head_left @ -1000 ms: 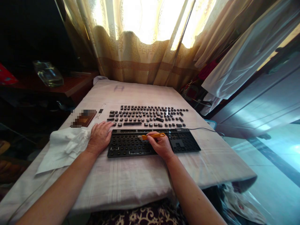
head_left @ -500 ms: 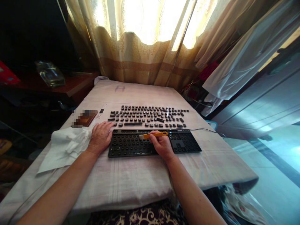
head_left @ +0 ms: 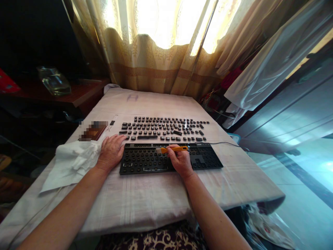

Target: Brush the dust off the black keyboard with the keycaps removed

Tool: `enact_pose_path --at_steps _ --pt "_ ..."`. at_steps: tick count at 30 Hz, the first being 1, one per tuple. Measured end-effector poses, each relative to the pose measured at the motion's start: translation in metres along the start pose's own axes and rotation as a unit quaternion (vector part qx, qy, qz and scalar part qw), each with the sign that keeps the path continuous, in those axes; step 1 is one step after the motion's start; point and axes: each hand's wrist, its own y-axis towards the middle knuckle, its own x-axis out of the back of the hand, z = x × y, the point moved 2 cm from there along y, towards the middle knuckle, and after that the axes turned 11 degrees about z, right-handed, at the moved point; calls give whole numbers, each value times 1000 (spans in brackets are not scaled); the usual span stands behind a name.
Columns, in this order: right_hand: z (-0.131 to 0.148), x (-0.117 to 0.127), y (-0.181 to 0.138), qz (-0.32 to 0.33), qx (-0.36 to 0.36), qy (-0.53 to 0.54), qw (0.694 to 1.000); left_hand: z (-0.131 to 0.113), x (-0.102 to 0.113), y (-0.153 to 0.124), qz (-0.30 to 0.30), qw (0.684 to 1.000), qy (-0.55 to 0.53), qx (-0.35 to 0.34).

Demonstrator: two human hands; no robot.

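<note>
A black keyboard [head_left: 145, 163] with its keycaps off lies across the cloth-covered table. In my right hand [head_left: 179, 160] is a small brush [head_left: 179, 149] with an orange handle, gripped over the middle of the keyboard. Its pale bristles point left, at the upper rows of bare key posts; whether they touch cannot be made out. My left hand [head_left: 111, 150] lies flat beside the keyboard's left end, fingers stretched forward and holding nothing. Beyond the keyboard, loose black keycaps [head_left: 177, 133] are laid out in rows, with a long space bar [head_left: 147, 137] in the nearest row.
Crumpled white tissue [head_left: 75, 158] lies left of my left hand. Behind it are a brown, partly blurred object [head_left: 95, 132] and a small wire tool [head_left: 112, 122]. The keyboard cable [head_left: 226, 142] runs off right. A glass jar [head_left: 54, 81] stands on the side cabinet.
My right hand and the brush have shifted slightly to the right over the keyboard. The left hand stays in place.
</note>
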Motion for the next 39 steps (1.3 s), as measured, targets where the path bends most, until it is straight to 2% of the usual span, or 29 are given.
enact_pose_path --at_steps 7,21,30,39 --pt "2 -1 0 42 28 -23 998 -1 1 0 8 1000 3 -1" --pt "0 0 -2 -15 21 -37 999 -4 5 1 16 1000 4 3" --pt "3 -2 -2 52 11 -45 998 -3 5 1 12 1000 -9 4" --pt "-1 -3 -1 61 -2 13 998 -5 5 1 10 1000 8 1"
